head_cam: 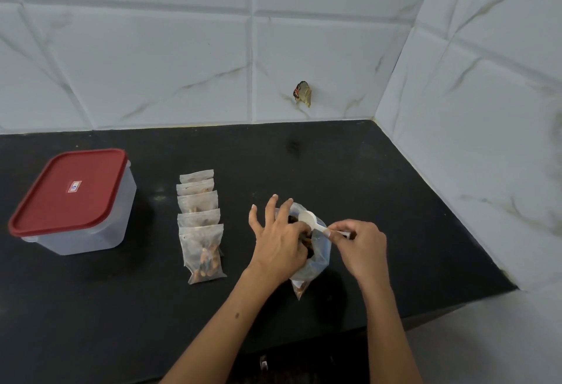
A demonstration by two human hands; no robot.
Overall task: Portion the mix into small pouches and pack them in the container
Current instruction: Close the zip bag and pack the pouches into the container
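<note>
Head view: the clear bag of mix (316, 257) stands near centre on the black counter (395, 201). Its mouth is pinched open by the left hand (278, 239), outer fingers splayed, presumably to admit the white spoon (308, 220), whose handle is pinched by the right hand (360, 245). Five filled pouches (200, 225) are ranked to the left; the red-lidded container (76, 201), far left, is closed.

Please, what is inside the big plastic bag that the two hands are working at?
Inside the big bag are dark and brown mix pieces and the bowl of the white spoon. The left hand covers part of the opening, so the amount is hidden.
</note>
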